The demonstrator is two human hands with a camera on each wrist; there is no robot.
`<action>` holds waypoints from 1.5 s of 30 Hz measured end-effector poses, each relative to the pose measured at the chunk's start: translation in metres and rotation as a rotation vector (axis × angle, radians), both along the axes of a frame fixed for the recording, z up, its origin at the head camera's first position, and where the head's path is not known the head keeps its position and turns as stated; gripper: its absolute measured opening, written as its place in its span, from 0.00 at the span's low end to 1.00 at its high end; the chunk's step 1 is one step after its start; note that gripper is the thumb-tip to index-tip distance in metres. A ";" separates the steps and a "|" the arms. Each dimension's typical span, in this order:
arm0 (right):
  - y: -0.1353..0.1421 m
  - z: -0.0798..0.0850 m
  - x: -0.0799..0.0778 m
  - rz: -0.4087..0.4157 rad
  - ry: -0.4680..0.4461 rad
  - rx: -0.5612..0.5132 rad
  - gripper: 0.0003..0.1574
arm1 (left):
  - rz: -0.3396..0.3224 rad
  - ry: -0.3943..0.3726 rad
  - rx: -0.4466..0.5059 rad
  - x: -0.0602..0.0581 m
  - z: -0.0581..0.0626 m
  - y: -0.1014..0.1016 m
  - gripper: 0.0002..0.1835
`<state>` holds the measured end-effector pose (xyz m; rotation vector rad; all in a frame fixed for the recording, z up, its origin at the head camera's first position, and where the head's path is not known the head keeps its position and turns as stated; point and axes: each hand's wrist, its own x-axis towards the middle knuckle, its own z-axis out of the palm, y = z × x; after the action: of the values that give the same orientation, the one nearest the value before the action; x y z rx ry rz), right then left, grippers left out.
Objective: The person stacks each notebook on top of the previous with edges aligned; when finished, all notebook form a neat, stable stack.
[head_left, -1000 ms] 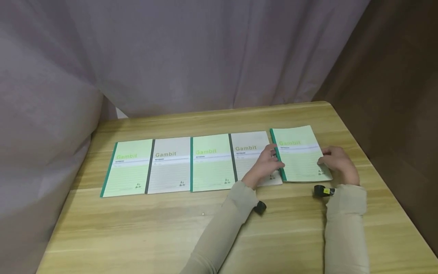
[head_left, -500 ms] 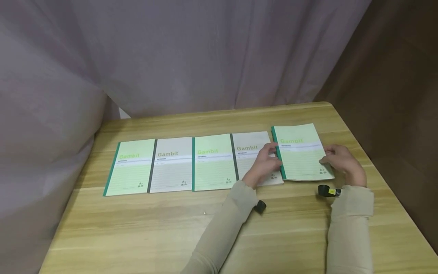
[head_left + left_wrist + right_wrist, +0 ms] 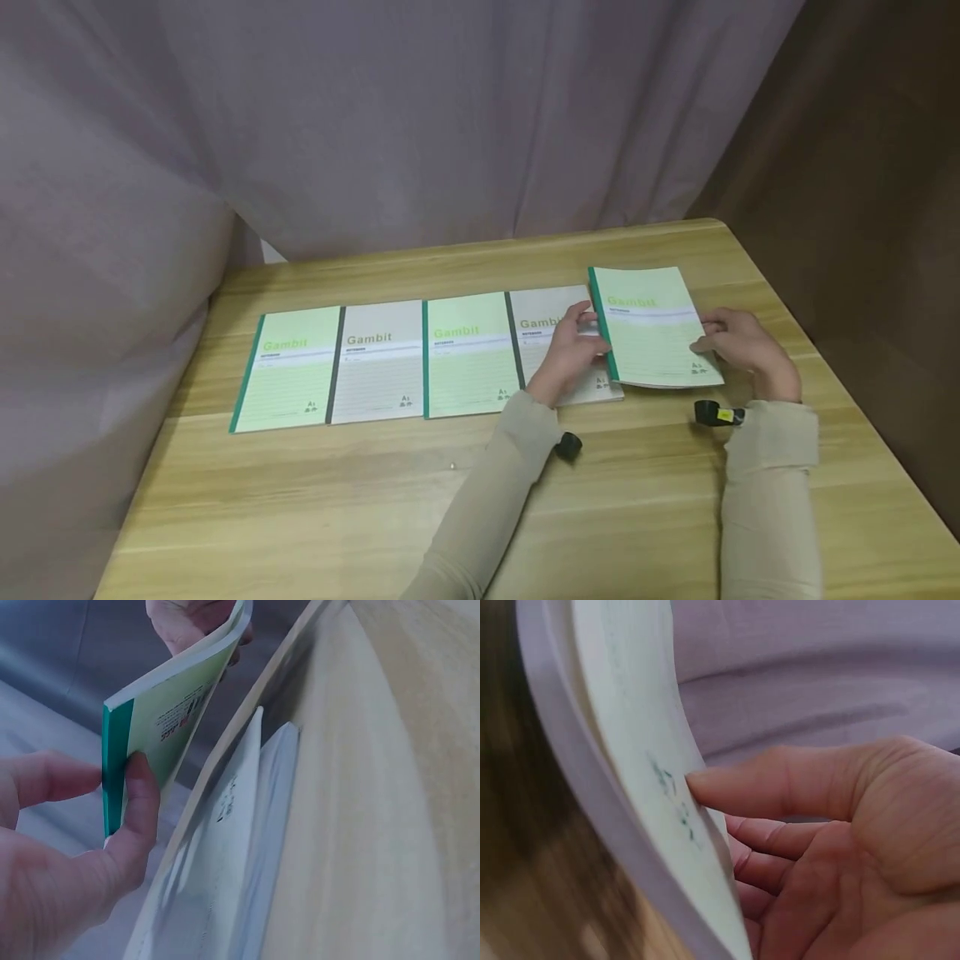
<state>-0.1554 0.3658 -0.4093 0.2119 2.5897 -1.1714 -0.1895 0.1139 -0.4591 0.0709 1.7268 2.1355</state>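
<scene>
A green notebook [image 3: 652, 342] with a dark green spine is held between both hands, raised off the table and slightly bowed. My left hand [image 3: 566, 354] pinches its spine edge; the left wrist view shows the thumb and a finger on either side of the green spine [image 3: 114, 769]. My right hand [image 3: 746, 346] grips the opposite edge near the lower corner. In the right wrist view its thumb [image 3: 780, 780] lies on the cover, with fingers behind. Just under the left hand lies a grey notebook [image 3: 543, 367], partly covered by that hand.
In a row to the left lie a green notebook [image 3: 468, 362], a grey notebook [image 3: 378, 367] and another green notebook [image 3: 288, 375], side by side. They rest on a wooden table [image 3: 337, 508]. A grey curtain [image 3: 375, 125] hangs behind the table, a brown one [image 3: 862, 208] at right.
The held notebook has risen slightly off the table and shifted a little left over the last half second, both hands moving with it. The row of other notebooks keeps its arrangement.
</scene>
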 end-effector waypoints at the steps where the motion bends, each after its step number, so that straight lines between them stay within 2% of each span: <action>1: -0.001 0.000 0.000 0.000 0.003 -0.010 0.36 | -0.002 0.000 0.000 0.000 0.000 -0.001 0.42; 6: -0.007 0.004 0.000 0.008 0.023 -0.055 0.37 | -0.015 -0.008 0.002 -0.002 0.001 -0.008 0.43; 11: -0.015 0.008 0.001 -0.005 0.056 -0.050 0.31 | -0.009 0.000 0.029 -0.004 0.004 -0.014 0.43; 17: -0.021 0.007 0.000 0.007 0.092 -0.050 0.32 | -0.005 -0.003 0.038 -0.004 0.006 -0.023 0.43; 27: -0.032 0.008 -0.001 0.020 0.069 -0.080 0.32 | -0.015 0.006 0.012 -0.004 0.005 -0.038 0.43; 35: -0.046 0.008 -0.004 0.015 0.091 -0.145 0.34 | -0.006 0.019 -0.010 -0.006 0.005 -0.052 0.43; 45: -0.064 0.010 -0.006 0.009 0.123 -0.182 0.35 | 0.006 -0.011 0.111 -0.008 0.011 -0.074 0.43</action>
<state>-0.1617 0.3016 -0.3993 0.0918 2.5632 -1.4495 -0.1976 0.0402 -0.4486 0.0846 1.6040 2.2307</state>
